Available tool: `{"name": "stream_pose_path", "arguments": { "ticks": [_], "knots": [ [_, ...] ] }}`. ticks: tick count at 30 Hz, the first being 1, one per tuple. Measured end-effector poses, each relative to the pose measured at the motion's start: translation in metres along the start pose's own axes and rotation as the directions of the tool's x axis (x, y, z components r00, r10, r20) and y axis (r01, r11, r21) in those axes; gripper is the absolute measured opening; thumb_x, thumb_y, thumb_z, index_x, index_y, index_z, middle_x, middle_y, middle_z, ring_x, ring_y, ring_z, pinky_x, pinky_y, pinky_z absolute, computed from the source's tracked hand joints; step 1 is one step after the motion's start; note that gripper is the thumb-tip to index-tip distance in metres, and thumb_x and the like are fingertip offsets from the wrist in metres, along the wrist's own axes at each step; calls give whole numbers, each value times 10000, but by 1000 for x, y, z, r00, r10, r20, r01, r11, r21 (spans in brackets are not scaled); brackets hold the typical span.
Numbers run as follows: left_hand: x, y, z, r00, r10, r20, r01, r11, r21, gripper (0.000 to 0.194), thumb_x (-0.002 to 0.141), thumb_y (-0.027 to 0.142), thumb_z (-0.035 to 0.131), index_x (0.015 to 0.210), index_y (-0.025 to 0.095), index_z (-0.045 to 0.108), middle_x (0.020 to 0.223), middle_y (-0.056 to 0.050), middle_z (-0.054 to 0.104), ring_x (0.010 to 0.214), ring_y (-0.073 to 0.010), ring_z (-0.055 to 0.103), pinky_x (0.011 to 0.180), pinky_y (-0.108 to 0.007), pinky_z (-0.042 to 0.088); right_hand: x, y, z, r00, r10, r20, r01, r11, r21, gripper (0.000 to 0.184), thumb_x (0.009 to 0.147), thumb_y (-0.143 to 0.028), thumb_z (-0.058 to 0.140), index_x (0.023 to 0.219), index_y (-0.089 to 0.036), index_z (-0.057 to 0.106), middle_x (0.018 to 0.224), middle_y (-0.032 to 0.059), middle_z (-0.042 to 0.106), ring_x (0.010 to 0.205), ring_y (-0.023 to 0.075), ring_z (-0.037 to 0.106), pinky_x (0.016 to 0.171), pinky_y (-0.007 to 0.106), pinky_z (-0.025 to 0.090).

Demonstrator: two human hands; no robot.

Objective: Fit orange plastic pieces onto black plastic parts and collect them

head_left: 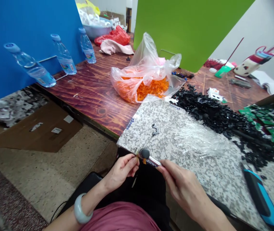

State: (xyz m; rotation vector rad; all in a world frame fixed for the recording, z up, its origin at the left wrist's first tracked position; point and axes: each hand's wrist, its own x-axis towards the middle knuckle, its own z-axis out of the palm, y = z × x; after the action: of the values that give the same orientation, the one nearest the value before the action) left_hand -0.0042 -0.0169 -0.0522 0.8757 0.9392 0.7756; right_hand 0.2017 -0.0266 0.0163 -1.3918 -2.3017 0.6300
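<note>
My right hand [187,179] is closed around the shiny metal handle of a small hammer [144,153], whose dark rounded head sits over the near edge of the speckled board [161,138]. My left hand [124,167] is beside that head, thumb and fingers pinched together. What it pinches is too small and too covered to name. A bit of orange shows just under the hammer head. Farther in on the board lie a few small black plastic parts [155,131]. Thin clear strips [196,139] are heaped to the right of them.
A clear bag of orange pieces [151,86] stands behind the board. Black parts [213,112] and green circuit boards [271,125] are piled right. A blue-and-black tool [261,195] lies near right. Water bottles [64,57] line the left by a blue panel [28,22].
</note>
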Motion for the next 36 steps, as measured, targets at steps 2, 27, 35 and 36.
{"name": "stream_pose_path", "arguments": {
  "ticks": [2,27,35,36],
  "knots": [
    [0,-1,0,1000,8,13,-8,1000,8,361,888,484,505,803,134,533,624,47,441,529,-76,400,501,-198,297,2,6,-4,999,28,-41,-27,1000,15,165,964,-252,402,915,-198,550,629,-18,546,477,106,507,464,211,370],
    [-16,3,2,898,311,312,-438,710,552,182,953,200,394,1089,186,513,824,-14,547,667,-118,512,635,-223,435,-8,19,-8,979,-51,-195,82,985,152,260,871,-249,612,1126,-205,584,1040,84,607,970,209,572,824,328,475],
    [-14,3,3,820,368,438,-568,617,545,168,941,134,407,1056,188,516,816,-4,507,715,-123,481,661,-208,404,-12,1,16,975,-144,-171,194,923,331,95,908,-219,557,998,-192,570,880,55,637,799,165,587,718,281,483],
    [-14,3,3,814,367,451,-576,609,545,165,940,131,408,1047,186,520,815,-4,507,721,-124,479,665,-208,402,-13,1,18,971,-155,-183,209,922,326,63,916,-210,542,968,-189,569,848,49,635,764,160,579,697,279,478]
  ]
}}
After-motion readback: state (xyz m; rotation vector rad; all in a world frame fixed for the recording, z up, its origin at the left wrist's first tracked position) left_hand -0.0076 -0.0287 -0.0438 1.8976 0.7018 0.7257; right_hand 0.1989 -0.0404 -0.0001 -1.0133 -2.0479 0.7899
